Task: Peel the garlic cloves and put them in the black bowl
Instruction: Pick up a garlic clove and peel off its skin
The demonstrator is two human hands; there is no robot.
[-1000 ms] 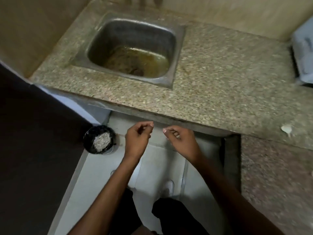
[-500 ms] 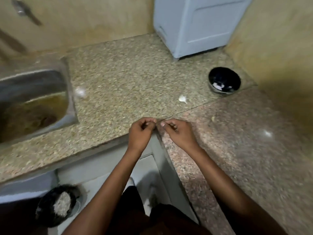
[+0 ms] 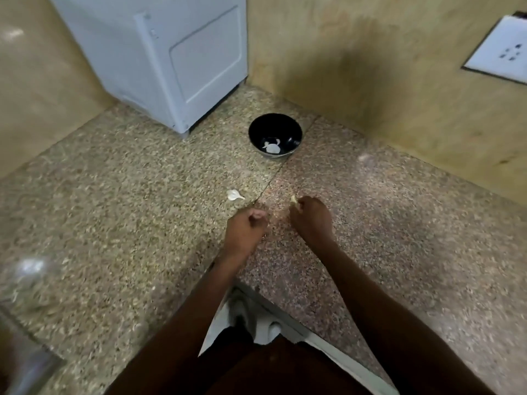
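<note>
The black bowl (image 3: 275, 136) stands on the granite counter near the corner, with a few pale peeled cloves (image 3: 272, 147) inside. An unpeeled white garlic clove (image 3: 233, 194) lies on the counter, just beyond my left hand. My right hand (image 3: 310, 218) pinches a small yellowish garlic clove (image 3: 293, 199) at its fingertips, over the counter in front of the bowl. My left hand (image 3: 246, 230) hovers beside it with fingers curled; whether it holds a bit of skin is unclear.
A white appliance (image 3: 159, 52) stands on the counter at the back left, close to the bowl. Yellowish walls meet in the corner behind it, with a white socket plate (image 3: 502, 51) at the right. The counter edge (image 3: 273, 303) runs below my arms.
The view has swung right and up from the sink to the corner with the bowl. My hands have moved forward over the counter and drawn apart, the right one holding the clove.
</note>
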